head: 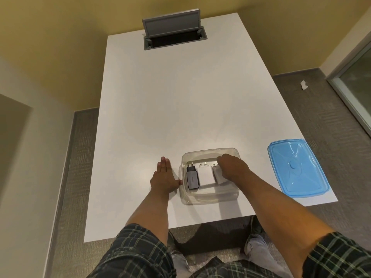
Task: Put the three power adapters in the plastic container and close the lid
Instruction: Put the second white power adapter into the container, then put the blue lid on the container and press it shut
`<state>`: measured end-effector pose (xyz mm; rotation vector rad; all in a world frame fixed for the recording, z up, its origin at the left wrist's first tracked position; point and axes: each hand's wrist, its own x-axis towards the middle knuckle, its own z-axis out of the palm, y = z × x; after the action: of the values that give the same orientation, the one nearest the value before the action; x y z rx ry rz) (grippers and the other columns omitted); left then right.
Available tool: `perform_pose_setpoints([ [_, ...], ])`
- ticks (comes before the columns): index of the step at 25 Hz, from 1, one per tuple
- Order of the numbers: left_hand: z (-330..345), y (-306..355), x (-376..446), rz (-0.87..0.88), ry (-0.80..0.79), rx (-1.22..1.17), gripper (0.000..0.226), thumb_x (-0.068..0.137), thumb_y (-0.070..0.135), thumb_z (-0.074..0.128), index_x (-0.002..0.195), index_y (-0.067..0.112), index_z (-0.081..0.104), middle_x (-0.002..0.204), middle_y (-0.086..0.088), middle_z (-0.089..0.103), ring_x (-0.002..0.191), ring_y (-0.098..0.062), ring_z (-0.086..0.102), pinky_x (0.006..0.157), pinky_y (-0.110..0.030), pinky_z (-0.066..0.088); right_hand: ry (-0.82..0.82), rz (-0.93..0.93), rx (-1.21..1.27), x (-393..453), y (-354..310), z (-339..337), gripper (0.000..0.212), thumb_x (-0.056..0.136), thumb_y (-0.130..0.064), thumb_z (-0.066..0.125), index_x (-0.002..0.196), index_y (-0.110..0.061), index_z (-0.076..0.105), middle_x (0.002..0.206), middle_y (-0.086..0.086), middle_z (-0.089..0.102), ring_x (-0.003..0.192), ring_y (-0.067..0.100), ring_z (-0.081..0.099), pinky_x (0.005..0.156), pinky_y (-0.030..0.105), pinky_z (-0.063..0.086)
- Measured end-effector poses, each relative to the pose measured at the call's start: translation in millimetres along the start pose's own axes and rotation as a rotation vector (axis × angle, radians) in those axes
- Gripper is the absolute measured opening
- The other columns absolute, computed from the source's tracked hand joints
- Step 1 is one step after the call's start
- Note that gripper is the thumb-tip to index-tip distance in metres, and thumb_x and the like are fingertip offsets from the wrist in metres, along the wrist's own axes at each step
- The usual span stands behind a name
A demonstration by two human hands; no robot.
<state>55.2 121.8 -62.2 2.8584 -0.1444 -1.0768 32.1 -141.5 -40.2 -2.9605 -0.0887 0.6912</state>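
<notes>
Right hand [232,167]: I see fingers curled over the third white adapter [217,174] inside the container [210,197]; can't tell if gripping.
Left hand [163,177]: flat, fingers together, thumb touching the container.
Adapters: black adapter [192,178], white adapter [205,175] side by side inside.
Lid [297,167]: right, apart.

A clear, rectangular plastic container [210,198] with rounded corners stands open near the front edge of the white surface [170,107], toward its right half. Three power adapters lie flat inside it in a row, prongs pointing toward the far edge: a dark grey-and-black adapter [192,178] at the left, a larger white square adapter [206,175] touching it in the middle, and a smaller white adapter [217,174] at the right, partly hidden beneath a hand. The translucent blue rectangular plastic lid [299,167] lies flat by the surface's front right corner, apart from the container.
</notes>
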Motion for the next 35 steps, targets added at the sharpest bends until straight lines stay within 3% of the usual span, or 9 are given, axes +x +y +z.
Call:
perform_pose_setpoints([
  [6, -9.5, -5.9, 3.0, 0.041, -0.073, 0.015, 0.107, 0.099, 0.047, 0.059, 0.161, 0.006, -0.018, 0.170, -0.010, -0.025, 0.161, -0.028, -0.009, 0.127, -0.050, 0.023, 0.030, 0.018, -0.030, -1.4, -7.4, -2.5, 0.021, 0.097, -0.008, 0.050, 0.112, -0.010, 0.064, 0.113, 0.009, 0.063, 0.103, 0.030, 0.068, 0.072, 0.035, 0.049],
  [9, -18.7, -12.1, 2.3, 0.058, -0.067, 0.044, 0.096, 0.098, 0.038, 0.060, 0.163, 0.006, -0.003, 0.173, -0.010, -0.009, 0.161, -0.027, 0.006, 0.123, -0.049, 0.033, 0.094, -0.055, -0.120, -4.2, -10.6, -11.0, 0.017, 0.094, -0.009, 0.053, 0.105, -0.011, 0.066, 0.107, 0.007, 0.063, 0.094, 0.031, 0.070, 0.064, 0.033, 0.041],
  [13, -30.0, -1.4, -5.7, 0.066, 0.227, 0.060, 0.032, 0.100, 0.031, 0.048, 0.122, 0.012, 0.061, 0.129, -0.009, 0.065, 0.120, -0.031, 0.062, 0.094, -0.039, 0.051, 0.232, -0.196, -0.119, -8.0, -8.2, -34.0, 0.010, 0.088, -0.013, 0.058, 0.093, -0.015, 0.066, 0.095, 0.003, 0.063, 0.074, 0.032, 0.068, 0.054, 0.031, 0.035],
  [17, -53.0, 30.9, -12.5, 0.081, 0.541, -0.098, 0.026, 0.103, 0.026, 0.044, 0.086, 0.013, 0.059, 0.096, -0.008, 0.067, 0.092, -0.036, 0.065, 0.081, -0.039, 0.047, 0.480, -0.082, 0.103, -14.0, 16.3, -56.0, 0.006, 0.091, -0.022, 0.062, 0.088, -0.020, 0.066, 0.087, -0.002, 0.065, 0.063, 0.031, 0.065, 0.054, 0.032, 0.048],
  [22, -79.5, 106.1, -14.2, 0.283, 0.719, -0.140, 0.036, 0.105, 0.031, 0.045, 0.071, 0.018, 0.047, 0.078, -0.008, 0.063, 0.073, -0.035, 0.060, 0.079, -0.043, 0.048, 0.487, 0.345, 0.374, -19.0, 70.7, -58.4, 0.012, 0.094, -0.022, 0.057, 0.096, -0.018, 0.068, 0.099, 0.000, 0.067, 0.085, 0.027, 0.066, 0.064, 0.029, 0.044],
  [25, -71.7, 164.8, -12.5, 0.474, 0.661, -0.026, 0.035, 0.104, 0.031, 0.044, 0.080, 0.013, 0.061, 0.083, -0.007, 0.066, 0.076, -0.032, 0.061, 0.078, -0.043, 0.048, 0.461, 0.484, 0.473, -34.8, 100.1, -46.5, 0.015, 0.094, -0.015, 0.058, 0.105, -0.012, 0.068, 0.111, 0.004, 0.063, 0.095, 0.028, 0.065, 0.062, 0.020, 0.041],
  [30, -31.7, 259.6, -23.1, 0.808, 0.394, 0.288, 0.026, 0.099, 0.030, 0.048, 0.094, 0.012, 0.067, 0.096, -0.010, 0.068, 0.089, -0.036, 0.064, 0.072, -0.038, 0.038, 0.408, 0.724, 0.391, -72.7, 145.8, -27.6, 0.030, 0.090, -0.014, 0.062, 0.120, -0.011, 0.064, 0.125, 0.010, 0.056, 0.110, 0.032, 0.059, 0.083, 0.040, 0.051],
  [32, -9.9, 284.2, -26.8, 0.844, 0.253, 0.330, 0.026, 0.096, 0.030, 0.053, 0.111, 0.011, 0.064, 0.112, -0.013, 0.067, 0.100, -0.037, 0.064, 0.080, -0.041, 0.044, 0.363, 0.797, 0.354, -85.6, 160.8, -17.5, 0.042, 0.090, -0.019, 0.064, 0.130, -0.011, 0.058, 0.135, 0.012, 0.051, 0.118, 0.033, 0.056, 0.092, 0.041, 0.049],
  [35, 16.9, 305.7, -28.0, 0.829, 0.073, 0.436, 0.062, 0.092, 0.033, 0.062, 0.148, 0.013, 0.043, 0.155, -0.013, 0.045, 0.124, -0.038, 0.058, 0.099, -0.046, 0.048, 0.270, 0.880, 0.372, -97.8, 179.1, -2.3, 0.069, 0.087, -0.033, 0.071, 0.146, -0.014, 0.041, 0.157, 0.014, 0.030, 0.135, 0.034, 0.043, 0.109, 0.043, 0.043],
])
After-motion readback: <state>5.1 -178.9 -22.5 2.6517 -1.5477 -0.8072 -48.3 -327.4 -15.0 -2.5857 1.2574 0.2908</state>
